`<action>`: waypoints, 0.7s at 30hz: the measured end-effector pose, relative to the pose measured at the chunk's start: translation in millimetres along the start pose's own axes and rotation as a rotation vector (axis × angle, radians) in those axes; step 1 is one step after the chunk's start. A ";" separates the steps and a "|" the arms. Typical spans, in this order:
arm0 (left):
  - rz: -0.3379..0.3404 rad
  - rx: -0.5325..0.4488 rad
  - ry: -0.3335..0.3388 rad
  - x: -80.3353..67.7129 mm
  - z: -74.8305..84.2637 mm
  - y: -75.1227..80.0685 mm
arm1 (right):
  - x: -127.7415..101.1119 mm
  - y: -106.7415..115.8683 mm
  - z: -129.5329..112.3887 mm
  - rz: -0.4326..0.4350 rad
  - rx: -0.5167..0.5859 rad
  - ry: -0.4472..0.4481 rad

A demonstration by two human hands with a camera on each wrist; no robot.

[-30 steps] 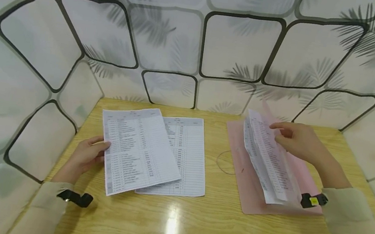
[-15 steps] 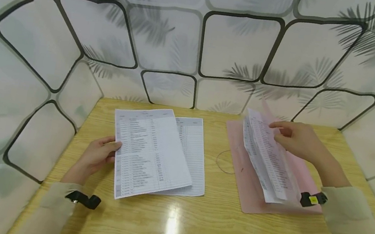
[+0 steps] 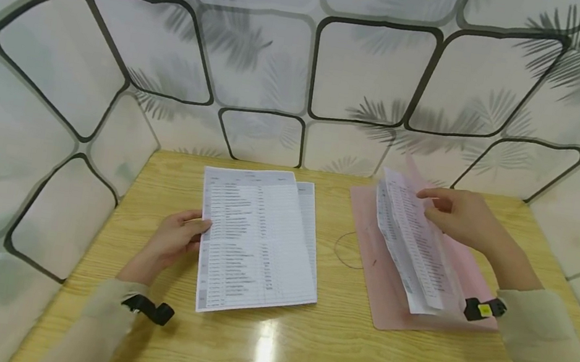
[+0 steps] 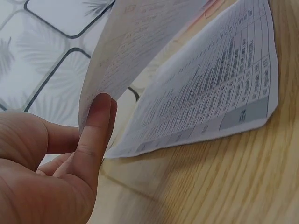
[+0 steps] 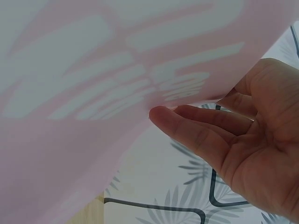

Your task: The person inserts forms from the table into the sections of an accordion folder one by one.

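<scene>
My left hand [image 3: 173, 245] pinches the left edge of a printed sheet [image 3: 255, 244] between thumb and fingers. In the left wrist view this raised sheet [image 4: 126, 56] stands tilted above a second printed sheet [image 4: 205, 93], which lies on the table. From the head view the second sheet [image 3: 311, 209] shows only as a strip along the right. At the right, my right hand [image 3: 461, 219] pinches the raised translucent cover of a pink folder [image 3: 376, 300]. The right wrist view shows this pink cover [image 5: 93, 149] from behind, thumb and fingers at its edge. Printed papers [image 3: 415, 243] lean inside the folder.
A thin cord loop [image 3: 343, 256] sticks out from the folder's left side onto the wooden table [image 3: 219, 352]. Patterned fabric walls [image 3: 368, 74] enclose the table at the back and both sides. Each wrist wears a black camera band [image 3: 149, 309].
My left hand has carried its sheet to the right and straightened it, so it now covers most of the sheet below. The right hand and folder stay in place.
</scene>
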State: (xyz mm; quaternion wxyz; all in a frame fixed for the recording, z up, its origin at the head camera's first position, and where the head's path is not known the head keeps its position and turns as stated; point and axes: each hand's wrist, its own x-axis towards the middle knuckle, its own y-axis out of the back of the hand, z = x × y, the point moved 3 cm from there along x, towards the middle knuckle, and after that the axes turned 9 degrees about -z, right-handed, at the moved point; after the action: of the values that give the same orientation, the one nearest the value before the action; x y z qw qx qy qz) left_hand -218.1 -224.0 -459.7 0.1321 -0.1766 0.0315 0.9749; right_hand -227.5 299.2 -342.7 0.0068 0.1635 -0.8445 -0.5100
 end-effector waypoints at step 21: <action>-0.079 0.035 0.018 20.3 7.0 -58.7 | -2.2 1.4 0.4 -0.009 -0.005 -0.017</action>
State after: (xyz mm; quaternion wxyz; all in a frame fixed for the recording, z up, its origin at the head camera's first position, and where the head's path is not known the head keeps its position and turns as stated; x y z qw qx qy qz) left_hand -223.0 -161.7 -461.2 0.1730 -0.1842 0.0427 0.9666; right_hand -225.9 300.8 -341.3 -0.0020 0.1630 -0.8424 -0.5136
